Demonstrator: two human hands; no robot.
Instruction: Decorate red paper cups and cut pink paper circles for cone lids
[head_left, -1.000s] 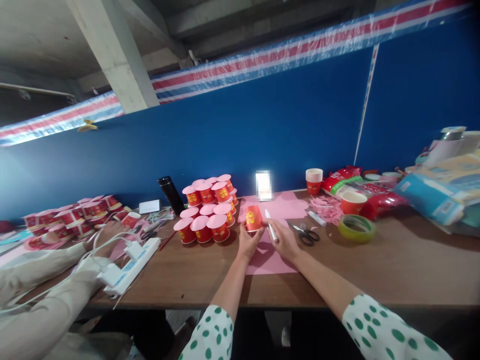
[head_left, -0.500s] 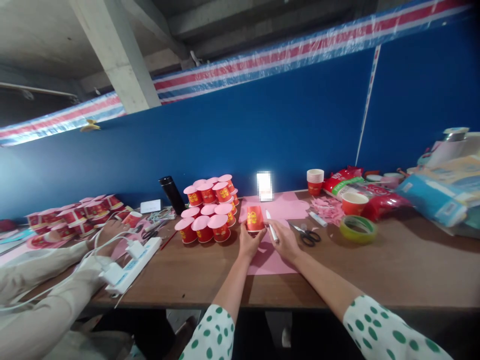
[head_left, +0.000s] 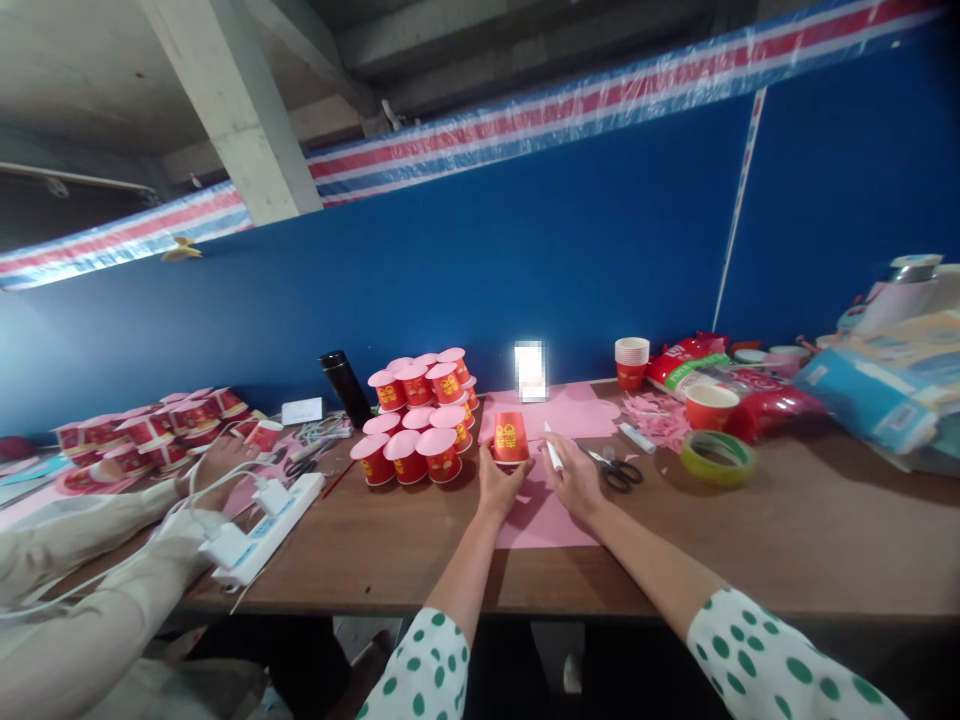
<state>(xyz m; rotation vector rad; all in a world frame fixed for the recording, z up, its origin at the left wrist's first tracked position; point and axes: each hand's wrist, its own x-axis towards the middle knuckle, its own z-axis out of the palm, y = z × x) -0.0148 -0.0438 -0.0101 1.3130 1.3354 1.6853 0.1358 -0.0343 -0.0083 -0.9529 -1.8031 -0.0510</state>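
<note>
Blue panelling (head_left: 585,230) lines the back edge of the surface (head_left: 405,560); midway forward, the left hand (head_left: 502,487) grips a red cup (head_left: 510,438), the right hand (head_left: 577,482) a white pen (head_left: 553,452).

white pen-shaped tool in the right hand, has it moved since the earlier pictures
Yes, slightly: the white pen-shaped tool in the right hand has shifted to the right, closer to the black-handled metal scissors lying on the table.

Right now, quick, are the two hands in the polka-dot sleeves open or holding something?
Left hand: closed on a red cup, held upside down.
Right hand: closed on a white pen-like stick.
</note>
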